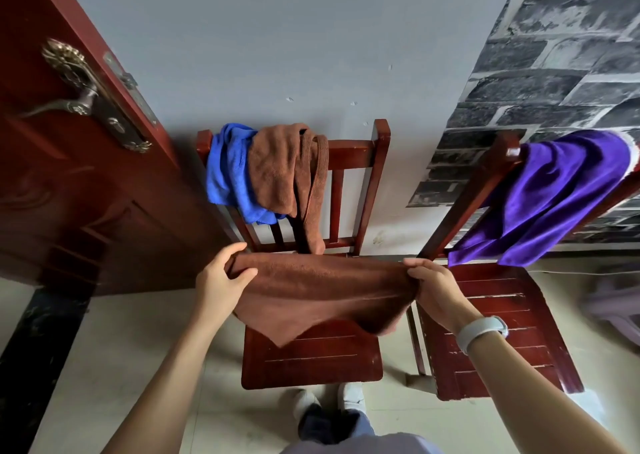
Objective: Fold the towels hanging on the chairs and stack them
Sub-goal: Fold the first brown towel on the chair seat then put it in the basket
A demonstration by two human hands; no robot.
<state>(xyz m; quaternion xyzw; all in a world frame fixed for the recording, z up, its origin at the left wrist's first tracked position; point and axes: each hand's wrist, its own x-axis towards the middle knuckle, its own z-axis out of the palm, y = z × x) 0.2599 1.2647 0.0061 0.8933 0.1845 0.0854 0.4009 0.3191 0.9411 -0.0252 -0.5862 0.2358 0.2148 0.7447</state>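
Gripping opposite ends, the left hand (221, 277) and right hand (437, 289) hold a brown terry towel (322, 294) stretched, sagging, above the left red wooden slatted chair (311, 360).

The brown towel (322, 294) held above the seat is matt, short-piled terry cloth, as is the brown towel on the chairback (284, 169). The blue towel (230, 173) beside it looks thinner and finely crinkled. The purple cloth (554, 197) has a velvety sheen. Both chairs, left (311, 363) and right (502, 342), are glossy red-brown lacquered wood, scuffed on the slats. The door handle (69, 82) is ornate brassy metal. The wristband (481, 330) looks like smooth white plastic.
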